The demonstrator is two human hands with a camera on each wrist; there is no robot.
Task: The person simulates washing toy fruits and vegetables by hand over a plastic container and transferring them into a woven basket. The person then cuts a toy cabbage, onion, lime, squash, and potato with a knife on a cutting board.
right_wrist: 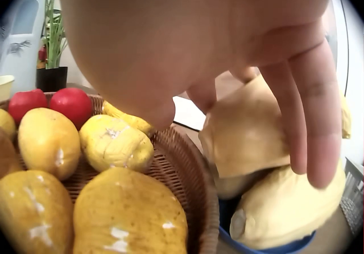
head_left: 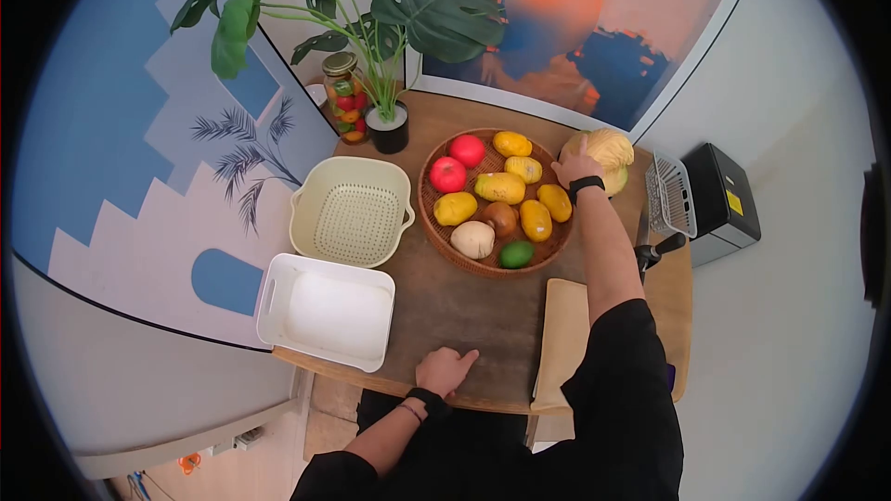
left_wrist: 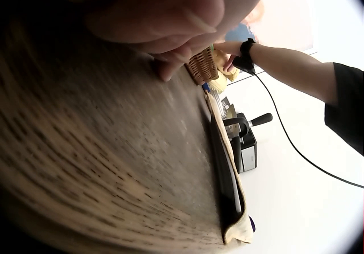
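Note:
My right hand [head_left: 579, 165] reaches past the right rim of a round wicker basket [head_left: 436, 239] to pale yellow, cabbage-like vegetables [head_left: 613, 150]. In the right wrist view its straight, spread fingers [right_wrist: 321, 117] hang down over these vegetables [right_wrist: 290, 208], which sit in a blue bowl [right_wrist: 259, 249]. Beside the wrist, the basket holds several yellow mangoes [head_left: 536, 220], two red fruits [head_left: 448, 174], a brown onion [head_left: 501, 218], a pale round vegetable [head_left: 472, 239] and a green fruit [head_left: 516, 254]. My left hand [head_left: 444, 371] rests at the table's front edge, fingers loosely bent, holding nothing.
On the left stand a cream colander basket [head_left: 353, 167] and a white bin [head_left: 327, 353]. A potted plant [head_left: 388, 134] and a jar [head_left: 343, 97] are behind them. A tan folded cover [head_left: 562, 343], a black-handled device [head_left: 661, 249] and a grey wire basket [head_left: 670, 195] line the right.

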